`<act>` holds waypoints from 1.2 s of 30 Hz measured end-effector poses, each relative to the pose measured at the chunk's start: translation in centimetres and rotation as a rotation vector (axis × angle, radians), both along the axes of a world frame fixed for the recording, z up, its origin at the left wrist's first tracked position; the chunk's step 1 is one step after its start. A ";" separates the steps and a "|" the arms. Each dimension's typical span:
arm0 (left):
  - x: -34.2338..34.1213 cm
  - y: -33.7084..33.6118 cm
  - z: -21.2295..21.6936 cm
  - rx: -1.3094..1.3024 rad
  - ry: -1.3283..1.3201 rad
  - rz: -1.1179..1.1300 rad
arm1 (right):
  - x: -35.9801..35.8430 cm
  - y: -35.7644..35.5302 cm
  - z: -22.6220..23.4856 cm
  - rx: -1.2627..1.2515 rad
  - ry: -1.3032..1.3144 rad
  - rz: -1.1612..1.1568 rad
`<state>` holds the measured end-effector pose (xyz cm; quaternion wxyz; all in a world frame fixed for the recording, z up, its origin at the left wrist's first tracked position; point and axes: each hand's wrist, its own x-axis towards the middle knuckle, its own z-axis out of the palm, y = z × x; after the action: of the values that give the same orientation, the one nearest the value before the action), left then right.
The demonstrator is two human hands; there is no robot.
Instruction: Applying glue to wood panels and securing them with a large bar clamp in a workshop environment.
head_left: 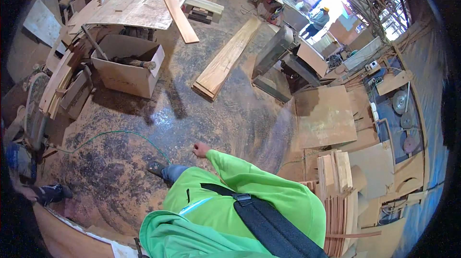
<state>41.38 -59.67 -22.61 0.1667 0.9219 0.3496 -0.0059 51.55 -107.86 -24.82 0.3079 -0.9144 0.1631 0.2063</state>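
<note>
The green cord (115, 131) on the floor (240, 123), at nine o'clock from the right hand (200, 150), could cause a trip if the nearby shoe (155, 167) catches its slack curve; it looks thin. The right hand seems empty, though whether fully closed cannot be told; the left hand is out of view.

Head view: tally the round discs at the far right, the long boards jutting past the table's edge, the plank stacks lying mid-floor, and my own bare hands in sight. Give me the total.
Round discs: 3
Long board: 1
Plank stack: 1
Right hand: 1
Total: 6
</note>
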 end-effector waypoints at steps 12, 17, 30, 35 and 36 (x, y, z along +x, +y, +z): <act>-8.0 5.0 2.5 0.045 0.007 0.247 | -7.6 -1.8 -6.6 -0.148 0.246 0.079; -11.2 6.2 3.1 0.054 0.021 0.340 | -7.8 -2.6 -6.8 -0.256 0.474 0.138; -29.7 7.2 4.2 0.140 0.140 0.738 | 0.9 5.7 -0.9 0.089 0.289 0.296; -39.4 3.6 6.7 0.093 0.330 1.017 | 4.6 2.5 -5.2 0.569 0.201 -0.031; -41.0 3.0 7.0 0.087 0.375 1.070 | 5.2 4.7 -3.9 0.576 0.248 -0.076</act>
<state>0.41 -56.71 -15.62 0.0434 0.6057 0.7914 -0.0698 56.70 -103.11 -28.68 0.5395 -0.7506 0.1683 0.3423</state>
